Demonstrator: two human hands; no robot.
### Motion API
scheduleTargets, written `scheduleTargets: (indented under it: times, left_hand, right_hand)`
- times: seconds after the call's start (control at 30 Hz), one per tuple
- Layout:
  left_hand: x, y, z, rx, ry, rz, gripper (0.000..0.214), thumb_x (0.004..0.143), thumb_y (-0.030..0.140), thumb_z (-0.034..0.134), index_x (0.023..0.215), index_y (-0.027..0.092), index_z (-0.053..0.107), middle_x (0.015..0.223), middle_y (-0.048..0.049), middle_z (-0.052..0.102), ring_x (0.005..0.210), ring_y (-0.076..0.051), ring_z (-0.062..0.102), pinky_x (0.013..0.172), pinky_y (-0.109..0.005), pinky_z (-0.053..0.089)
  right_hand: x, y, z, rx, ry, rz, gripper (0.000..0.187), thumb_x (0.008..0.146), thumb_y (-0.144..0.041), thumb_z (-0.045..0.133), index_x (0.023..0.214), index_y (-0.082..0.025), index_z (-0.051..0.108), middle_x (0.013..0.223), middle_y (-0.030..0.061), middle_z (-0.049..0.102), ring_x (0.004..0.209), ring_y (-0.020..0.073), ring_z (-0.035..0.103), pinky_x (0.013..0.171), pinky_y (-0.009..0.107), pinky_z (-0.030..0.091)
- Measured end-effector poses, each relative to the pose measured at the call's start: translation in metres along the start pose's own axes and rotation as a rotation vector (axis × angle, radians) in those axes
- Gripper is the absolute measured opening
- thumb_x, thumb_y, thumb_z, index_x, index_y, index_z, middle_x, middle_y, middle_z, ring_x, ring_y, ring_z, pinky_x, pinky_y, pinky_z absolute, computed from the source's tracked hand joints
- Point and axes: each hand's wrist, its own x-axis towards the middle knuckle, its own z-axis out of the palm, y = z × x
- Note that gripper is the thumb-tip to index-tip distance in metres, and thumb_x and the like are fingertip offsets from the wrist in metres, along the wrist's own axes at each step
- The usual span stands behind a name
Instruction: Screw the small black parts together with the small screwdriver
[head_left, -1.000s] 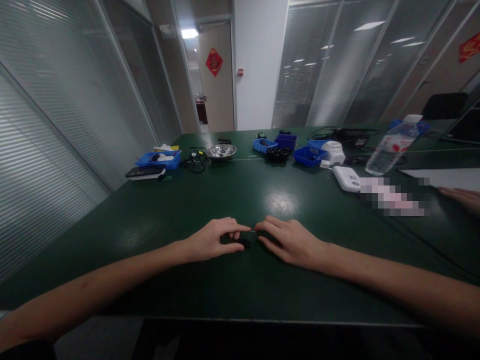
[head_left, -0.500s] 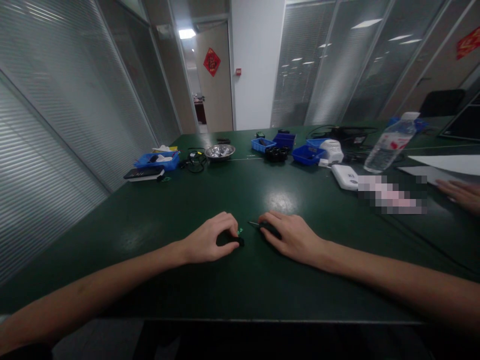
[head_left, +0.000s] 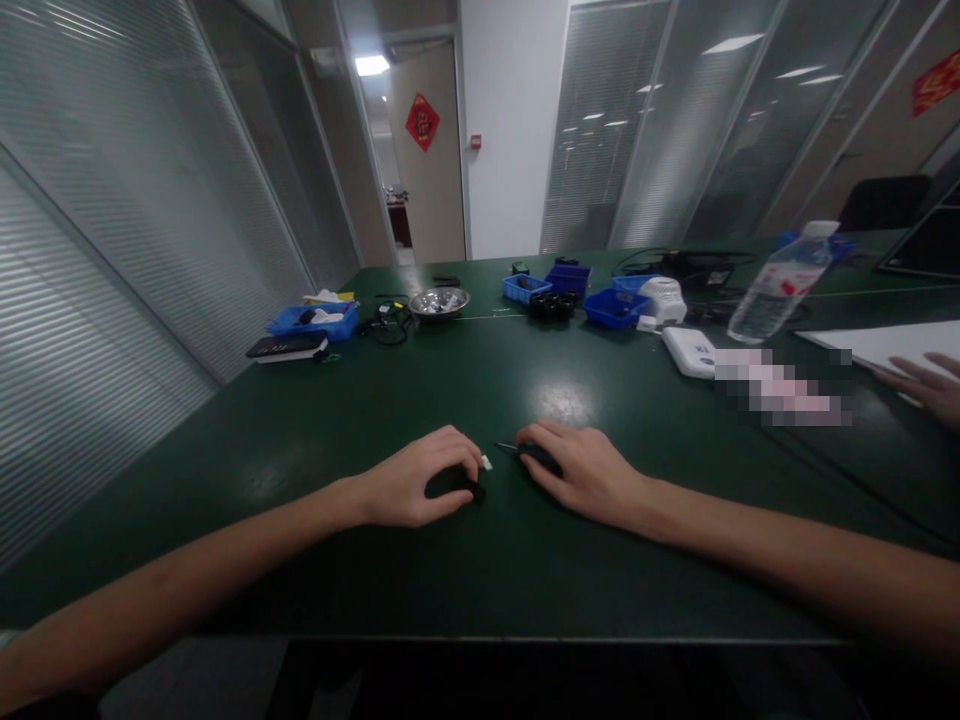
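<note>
Black part [head_left: 459, 489] gripped by left hand [head_left: 416, 485]; right hand [head_left: 585, 475] pinches thin tool [head_left: 510, 448]; bottle [head_left: 780, 285] label unreadable.

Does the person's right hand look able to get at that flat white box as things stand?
Probably yes: only bare green table lies between the right hand and the white box, further off to its right. The hand grips a thin dark tool, though, which may hamper a grab.
</note>
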Motion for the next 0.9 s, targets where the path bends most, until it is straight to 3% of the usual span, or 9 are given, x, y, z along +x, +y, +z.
scheduleTargets:
  times: [0.2, 0.33, 0.43, 0.53, 0.67, 0.77, 0.9]
  left_hand:
    - [0.002, -0.005, 0.002, 0.096, -0.014, 0.048, 0.021, 0.100, 0.025, 0.062, 0.120, 0.020, 0.065, 0.129, -0.0112, 0.066, 0.124, -0.024, 0.057, 0.108, -0.042, 0.046]
    - [0.000, -0.024, -0.012, 0.294, -0.020, 0.050, 0.026, 0.104, 0.025, 0.054, 0.128, 0.018, 0.064, 0.121, -0.0116, 0.069, 0.114, -0.023, 0.063, 0.103, -0.042, 0.048]
    - [-0.012, -0.062, -0.038, 0.443, 0.057, -0.083, 0.029, 0.105, 0.030, 0.052, 0.129, 0.018, 0.065, 0.122, -0.0115, 0.069, 0.113, -0.024, 0.064, 0.100, -0.041, 0.051]
    - [-0.037, -0.119, -0.074, 0.525, 0.187, -0.315, 0.033, 0.102, 0.038, 0.055, 0.127, 0.018, 0.066, 0.122, -0.0109, 0.070, 0.111, -0.025, 0.066, 0.098, -0.042, 0.053]
    - [-0.081, -0.189, -0.115, 0.606, 0.477, -0.645, 0.032, 0.094, 0.033, 0.059, 0.121, 0.017, 0.068, 0.118, -0.0097, 0.073, 0.106, -0.024, 0.069, 0.098, -0.035, 0.054]
    - [-0.105, -0.217, -0.132, 0.666, 0.631, -0.796, 0.038, 0.089, 0.026, 0.058, 0.123, 0.011, 0.068, 0.112, -0.0137, 0.074, 0.101, -0.027, 0.071, 0.094, -0.038, 0.055]
    - [-0.116, -0.232, -0.138, 0.722, 0.689, -0.853, 0.038, 0.086, 0.023, 0.057, 0.118, 0.012, 0.072, 0.115, -0.0135, 0.074, 0.103, -0.028, 0.070, 0.096, -0.038, 0.055]
  right_hand:
    - [-0.001, -0.001, 0.000, -0.001, 0.002, 0.000, 0.022, 0.104, -0.030, 0.051, 0.122, -0.021, 0.059, 0.111, 0.0067, 0.068, 0.083, 0.0190, 0.066, 0.071, 0.031, 0.048]
    - [-0.002, 0.001, 0.002, -0.008, -0.002, 0.008, 0.023, 0.104, -0.032, 0.050, 0.123, -0.022, 0.058, 0.112, 0.0062, 0.068, 0.085, 0.0201, 0.067, 0.072, 0.032, 0.048]
    - [-0.002, 0.002, 0.001, 0.005, -0.012, 0.012, 0.024, 0.104, -0.034, 0.050, 0.124, -0.022, 0.058, 0.112, 0.0058, 0.068, 0.083, 0.0197, 0.067, 0.071, 0.033, 0.048]
    - [-0.002, 0.003, 0.000, 0.022, -0.018, 0.009, 0.025, 0.104, -0.034, 0.050, 0.125, -0.022, 0.058, 0.113, 0.0057, 0.067, 0.084, 0.0195, 0.067, 0.071, 0.033, 0.048]
    - [-0.002, 0.002, -0.002, 0.029, -0.026, 0.011, 0.024, 0.104, -0.034, 0.051, 0.123, -0.023, 0.059, 0.112, 0.0058, 0.068, 0.084, 0.0197, 0.067, 0.070, 0.032, 0.048]
    - [-0.002, 0.001, -0.002, 0.027, -0.030, 0.014, 0.024, 0.104, -0.034, 0.050, 0.124, -0.023, 0.059, 0.111, 0.0056, 0.068, 0.084, 0.0198, 0.067, 0.070, 0.033, 0.048]
    - [-0.001, 0.000, -0.003, 0.020, -0.035, 0.017, 0.025, 0.104, -0.034, 0.050, 0.124, -0.022, 0.058, 0.113, 0.0058, 0.068, 0.085, 0.0200, 0.067, 0.072, 0.033, 0.049]
